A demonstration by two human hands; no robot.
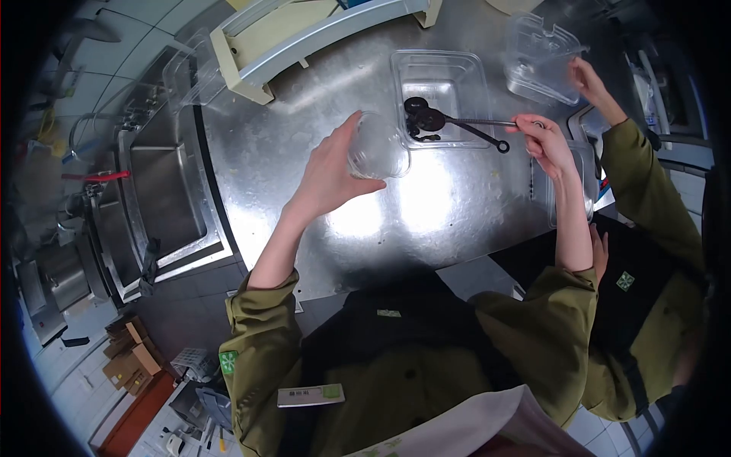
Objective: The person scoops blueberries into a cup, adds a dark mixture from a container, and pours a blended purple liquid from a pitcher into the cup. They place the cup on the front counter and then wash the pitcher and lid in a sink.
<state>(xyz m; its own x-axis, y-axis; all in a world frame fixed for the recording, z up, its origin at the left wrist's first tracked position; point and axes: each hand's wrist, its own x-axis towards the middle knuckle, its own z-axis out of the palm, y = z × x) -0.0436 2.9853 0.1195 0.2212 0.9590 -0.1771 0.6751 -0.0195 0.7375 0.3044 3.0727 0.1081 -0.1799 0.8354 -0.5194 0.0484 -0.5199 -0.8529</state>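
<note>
My left hand (327, 167) is wrapped around the side of a round clear plastic cup (381, 148), thumb below and fingers above. Between the fingers of my right hand (547, 141) is the thin handle of a long black measuring spoon (431, 119). Its round bowl hangs over a clear rectangular container (476, 72). Another black spoon (415, 104) rests in that container, and a second handle with a ring end (502, 146) sticks out over its near rim. Small black pieces at the container's bottom are hard to make out.
At right, a co-worker's hand (586, 80) touches a clear plastic container (533, 57). Another clear container (567, 183) stands near my right forearm. A cream-coloured rack (320, 42) lies along the back of the steel table (304, 114). Sinks (164, 183) are at left.
</note>
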